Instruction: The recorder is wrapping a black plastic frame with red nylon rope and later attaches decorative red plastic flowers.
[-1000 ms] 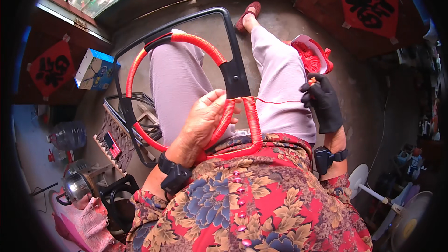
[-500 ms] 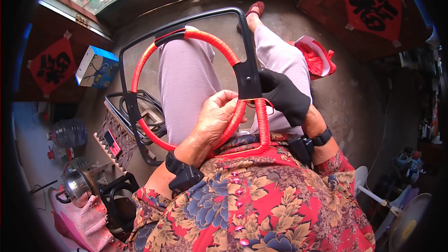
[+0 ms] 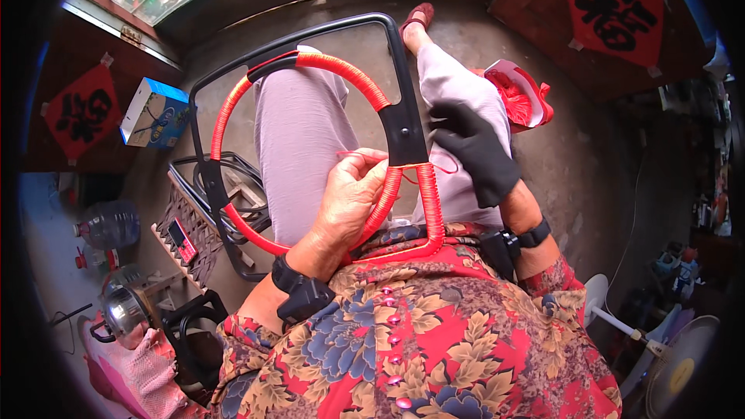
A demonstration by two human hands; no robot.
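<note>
We pinch the red cord (image 3: 351, 155) in our bare left hand (image 3: 353, 198), left of the upright black frame (image 3: 406, 133), while our gloved right hand (image 3: 473, 151) rests loosely open just right of it.

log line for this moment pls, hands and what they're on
left hand: bare, pinching red cord at black frame | right hand: black glove, resting on frame | frame: on lap, partly wrapped red

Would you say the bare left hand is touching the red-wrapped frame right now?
Touching. The head view shows the left hand lying against the red-wrapped frame, its fingers curled on the wrapped bar with no gap visible.
</note>
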